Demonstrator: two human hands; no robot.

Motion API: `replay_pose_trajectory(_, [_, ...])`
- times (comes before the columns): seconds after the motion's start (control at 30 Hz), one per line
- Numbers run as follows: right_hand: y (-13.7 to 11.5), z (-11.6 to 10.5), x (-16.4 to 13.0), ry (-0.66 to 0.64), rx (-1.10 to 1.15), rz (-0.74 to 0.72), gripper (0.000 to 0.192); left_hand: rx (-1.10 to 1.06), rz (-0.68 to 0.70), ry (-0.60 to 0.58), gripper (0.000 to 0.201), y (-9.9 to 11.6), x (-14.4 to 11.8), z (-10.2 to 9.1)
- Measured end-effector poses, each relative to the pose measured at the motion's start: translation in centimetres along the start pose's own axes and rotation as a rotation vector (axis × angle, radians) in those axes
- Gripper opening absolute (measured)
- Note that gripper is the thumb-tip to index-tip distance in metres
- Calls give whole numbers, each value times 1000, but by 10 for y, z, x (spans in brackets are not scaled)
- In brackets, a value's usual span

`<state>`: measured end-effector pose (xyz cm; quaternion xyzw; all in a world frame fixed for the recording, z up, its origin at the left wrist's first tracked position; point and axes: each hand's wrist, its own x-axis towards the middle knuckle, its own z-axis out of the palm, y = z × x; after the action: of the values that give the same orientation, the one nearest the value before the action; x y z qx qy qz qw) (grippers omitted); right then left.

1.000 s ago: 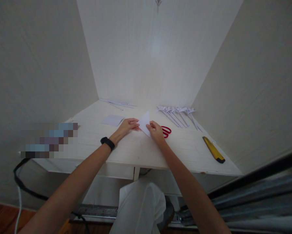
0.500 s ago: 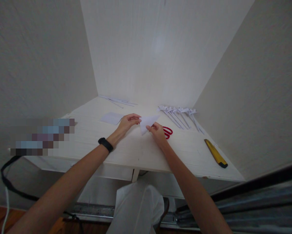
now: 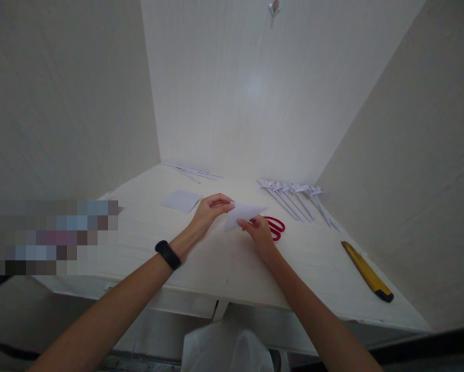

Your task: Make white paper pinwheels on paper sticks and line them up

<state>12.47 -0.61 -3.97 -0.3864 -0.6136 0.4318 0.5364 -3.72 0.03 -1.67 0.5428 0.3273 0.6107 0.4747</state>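
A small sheet of white paper (image 3: 243, 211), folded into a roughly triangular shape, is held up just above the white table. My left hand (image 3: 212, 211) pinches its upper left edge between thumb and fingers; a black band circles that wrist. My right hand (image 3: 258, 230) grips the lower right part, thumb on the near face and the other fingers partly hidden behind. Red-handled scissors (image 3: 276, 226) lie beside my right hand, their blades out of sight behind it. Left of my left hand rests a flat piece of white paper (image 3: 181, 200).
Thin white paper sticks (image 3: 195, 171) lie at the back left of the table (image 3: 201, 268). Several paper pieces with folded heads and stems (image 3: 294, 199) are lined up at the back right. A yellow utility knife (image 3: 367, 271) lies near the right edge. Walls enclose three sides.
The camera view has tilted up and shifted, so the table sits lower in the picture. Both hands still hold the folded paper, which is turned slightly.
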Motion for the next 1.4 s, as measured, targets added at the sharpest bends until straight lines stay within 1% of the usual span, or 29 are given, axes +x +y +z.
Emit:
replay_pose_trajectory(0.1, [-1, 1, -1, 25, 14, -3, 20, 40, 8, 27, 14, 2, 0, 0])
replay_pose_trajectory(0.2, [1, 1, 0, 78, 23, -9, 21, 88, 17, 53, 14, 1, 0, -1])
replay_pose_trajectory(0.33, [5, -1, 2, 137, 25, -23, 23, 132, 33, 83, 18, -2, 1, -4])
replay_pose_trajectory(0.57, [6, -2, 2, 165, 37, -37, 25, 198, 100, 101, 17, -5, 3, -6])
replay_pose_trajectory(0.77, [7, -6, 5, 232, 66, -68, 21, 252, 120, 103, 16, -5, 6, -9])
replay_pose_trajectory(0.9, [5, -5, 3, 201, 45, -93, 21, 348, 183, 143, 10, -2, 6, -10])
replay_pose_trajectory(1.0, [5, -5, 0, 176, 25, -122, 29, 396, 210, 151, 9, 0, 5, -11])
replay_pose_trajectory(1.13, [6, -5, -1, 195, 2, -144, 37, 399, 215, 163, 9, -1, 5, -11])
replay_pose_trajectory(1.27, [8, -4, 0, 201, 33, -133, 34, 408, 214, 177, 8, -2, 5, -11])
replay_pose_trajectory(1.4, [11, -3, 4, 186, 107, -87, 24, 376, 214, 161, 9, -2, 5, -11])
